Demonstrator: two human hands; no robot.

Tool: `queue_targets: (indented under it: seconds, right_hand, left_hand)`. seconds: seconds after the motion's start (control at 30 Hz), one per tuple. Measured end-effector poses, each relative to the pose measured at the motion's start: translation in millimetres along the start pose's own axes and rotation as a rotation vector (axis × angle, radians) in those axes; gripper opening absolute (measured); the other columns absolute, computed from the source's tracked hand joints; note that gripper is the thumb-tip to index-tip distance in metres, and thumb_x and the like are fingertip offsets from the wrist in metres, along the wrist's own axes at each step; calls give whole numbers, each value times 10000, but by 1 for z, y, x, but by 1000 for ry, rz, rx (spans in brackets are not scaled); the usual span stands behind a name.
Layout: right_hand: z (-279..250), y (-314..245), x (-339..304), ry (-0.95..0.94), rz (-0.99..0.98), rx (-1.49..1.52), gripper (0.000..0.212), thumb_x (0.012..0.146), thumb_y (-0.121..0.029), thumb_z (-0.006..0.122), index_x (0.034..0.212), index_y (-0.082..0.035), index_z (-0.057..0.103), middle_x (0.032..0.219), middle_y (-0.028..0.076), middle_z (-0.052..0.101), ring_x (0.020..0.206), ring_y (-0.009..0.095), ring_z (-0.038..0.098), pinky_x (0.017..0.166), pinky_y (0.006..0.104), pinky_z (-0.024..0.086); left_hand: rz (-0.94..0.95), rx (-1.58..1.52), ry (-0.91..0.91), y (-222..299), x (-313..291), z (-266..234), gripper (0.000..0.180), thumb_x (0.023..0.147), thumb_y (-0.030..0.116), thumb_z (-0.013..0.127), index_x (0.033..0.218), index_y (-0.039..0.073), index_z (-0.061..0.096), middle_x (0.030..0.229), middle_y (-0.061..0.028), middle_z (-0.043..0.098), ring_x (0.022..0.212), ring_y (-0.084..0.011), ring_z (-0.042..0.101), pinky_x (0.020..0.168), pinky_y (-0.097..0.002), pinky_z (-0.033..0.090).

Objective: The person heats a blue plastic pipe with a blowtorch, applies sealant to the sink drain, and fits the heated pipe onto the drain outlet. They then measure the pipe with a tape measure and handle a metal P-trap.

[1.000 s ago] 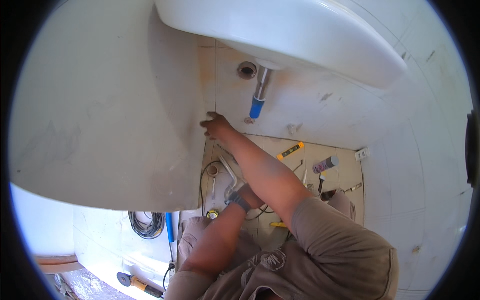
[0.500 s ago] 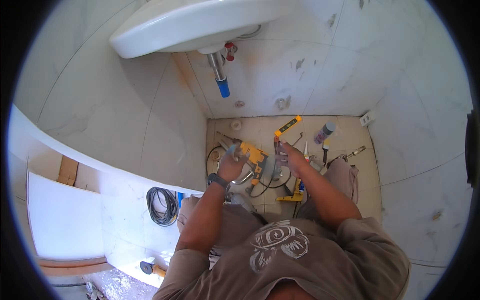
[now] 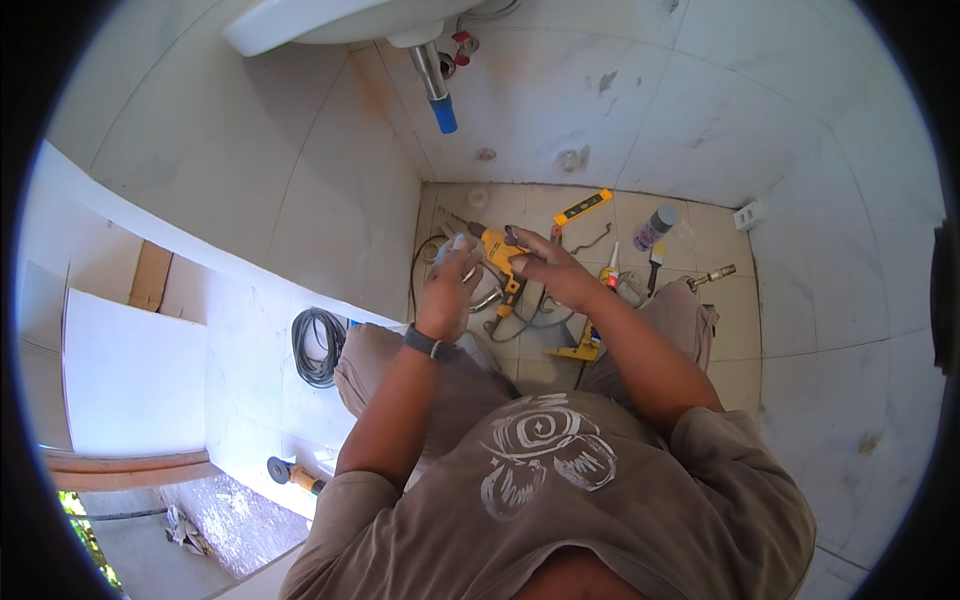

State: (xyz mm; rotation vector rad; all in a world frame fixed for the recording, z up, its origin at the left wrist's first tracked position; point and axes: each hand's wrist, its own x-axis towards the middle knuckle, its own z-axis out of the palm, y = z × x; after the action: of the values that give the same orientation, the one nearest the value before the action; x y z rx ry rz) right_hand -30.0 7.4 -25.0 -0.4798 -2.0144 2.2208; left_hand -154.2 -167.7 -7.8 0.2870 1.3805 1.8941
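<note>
My left hand is raised over the floor, its fingers partly curled. A small pale bluish thing shows at its fingertips, too blurred to name. To the right, my right hand reaches toward it, thumb and fingers apart with a gap between them. A dark spot at its fingertips is too small to make out. Below and beyond both hands lies a yellow rotary hammer drill with a long bit, partly hidden by my fingers. A curved chrome pipe lies near its handle.
A white basin with a blue-ended drain pipe overhangs the back left. On the floor are a yellow spirit level, a spray can, a brush and a yellow caulking gun. A coiled hose and angle grinder lie left.
My right hand has moved left, closer to my left hand, and now overlaps the drill. My left hand is more upright. The view has tilted, so the room sits higher in the picture.
</note>
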Motion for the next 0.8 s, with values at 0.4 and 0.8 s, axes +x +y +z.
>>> queue_targets:
  seconds: [0.4, 0.8]
  right_hand:
    - [-28, 7, -29, 353, -106, -436, 337, 893, -263, 764, 825, 65, 722, 1180, 182, 690, 924, 299, 694, 845, 388, 535]
    - [-83, 70, -35, 635, -43, -401, 427, 901, -391, 750, 918, 35, 760, 1052, 162, 737, 857, 238, 701, 807, 358, 533]
  left_hand:
    - [-31, -33, 48, 22, 1, -15, 669, 1068, 424, 506, 1549, -19, 363, 1533, -200, 470, 1384, -332, 480, 1151, -471, 383]
    - [45, 122, 133, 57, -1, -51, 664, 1073, 415, 501, 1522, -60, 385, 1494, -228, 504, 1376, -341, 500, 1143, -469, 408]
